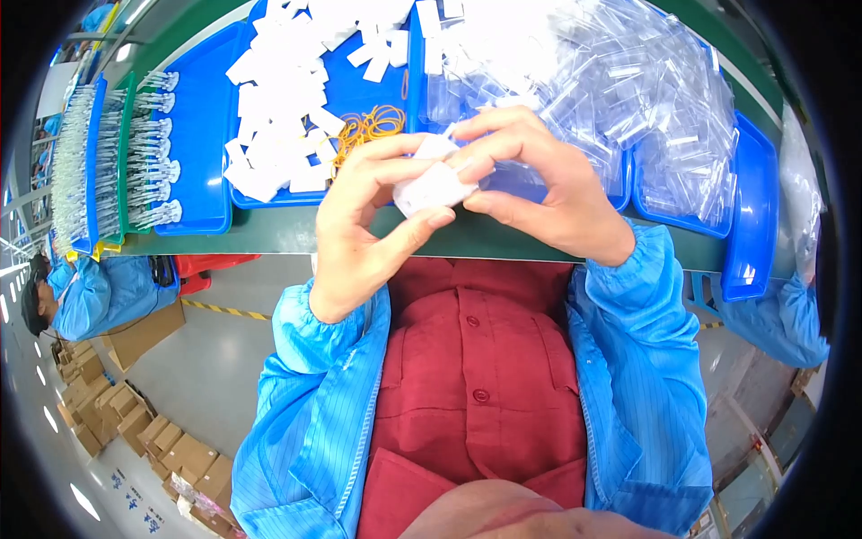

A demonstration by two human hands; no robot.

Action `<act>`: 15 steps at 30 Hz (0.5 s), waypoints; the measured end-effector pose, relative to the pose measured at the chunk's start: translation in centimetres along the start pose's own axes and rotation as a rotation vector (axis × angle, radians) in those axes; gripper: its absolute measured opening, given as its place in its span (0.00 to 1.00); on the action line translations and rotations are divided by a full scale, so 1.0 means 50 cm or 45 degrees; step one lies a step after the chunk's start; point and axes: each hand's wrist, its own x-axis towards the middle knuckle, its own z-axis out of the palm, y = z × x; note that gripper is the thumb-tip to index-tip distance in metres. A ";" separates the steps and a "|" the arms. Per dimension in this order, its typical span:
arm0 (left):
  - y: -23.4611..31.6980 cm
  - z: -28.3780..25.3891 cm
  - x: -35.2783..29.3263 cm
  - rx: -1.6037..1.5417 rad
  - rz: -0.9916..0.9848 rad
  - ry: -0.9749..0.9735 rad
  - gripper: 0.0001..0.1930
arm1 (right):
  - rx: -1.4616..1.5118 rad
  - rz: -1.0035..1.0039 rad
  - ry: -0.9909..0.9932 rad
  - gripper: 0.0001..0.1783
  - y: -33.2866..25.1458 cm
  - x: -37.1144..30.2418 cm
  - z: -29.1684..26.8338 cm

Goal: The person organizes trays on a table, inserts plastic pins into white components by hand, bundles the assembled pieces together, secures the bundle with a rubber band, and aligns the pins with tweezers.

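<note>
While left hand (359,229) and right hand (552,184) grip a white piece (417,194), white cards (280,112) and yellow bands (370,126) share a blue left tray (348,90); clear sleeves (669,108) crowd a right tray (687,225).

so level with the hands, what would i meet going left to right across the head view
Slender clear pieces, blue tray, white slips, left hand, crumpled-looking white piece, right hand, clear plastic pieces, narrow far-right blue tray.
</note>
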 end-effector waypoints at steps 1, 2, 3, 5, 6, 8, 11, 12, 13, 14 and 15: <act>-0.003 -0.004 -0.003 -0.006 -0.009 -0.001 0.19 | -0.075 -0.017 0.046 0.14 -0.002 0.003 -0.003; -0.007 -0.015 -0.004 0.050 0.057 0.063 0.17 | -0.149 -0.034 0.090 0.15 -0.004 0.008 -0.009; -0.010 -0.023 -0.006 0.106 0.122 0.128 0.16 | -0.320 -0.010 0.131 0.15 -0.013 0.013 -0.028; -0.007 -0.030 -0.010 0.171 0.087 0.266 0.13 | -0.660 -0.062 0.171 0.14 -0.013 0.006 -0.062; -0.010 -0.029 -0.010 0.172 0.076 0.287 0.12 | -0.657 -0.061 0.160 0.14 -0.018 0.001 -0.066; -0.019 -0.028 -0.010 0.170 0.064 0.306 0.11 | -0.966 -0.011 -0.129 0.09 -0.031 -0.012 -0.066; -0.027 -0.022 -0.013 0.071 -0.014 0.290 0.11 | -1.224 -0.099 -0.361 0.05 -0.032 -0.015 -0.041; -0.028 -0.017 -0.012 0.034 -0.040 0.306 0.10 | -1.279 -0.152 -0.367 0.04 -0.032 -0.013 -0.028; -0.028 -0.013 -0.011 -0.003 -0.065 0.320 0.10 | -1.280 -0.150 -0.367 0.04 -0.028 -0.012 -0.019; -0.029 -0.011 -0.010 -0.002 -0.065 0.318 0.10 | -1.350 -0.180 -0.383 0.05 -0.021 -0.011 -0.010; -0.030 -0.009 -0.010 -0.006 -0.082 0.315 0.10 | -1.419 -0.210 -0.399 0.05 -0.016 -0.011 -0.002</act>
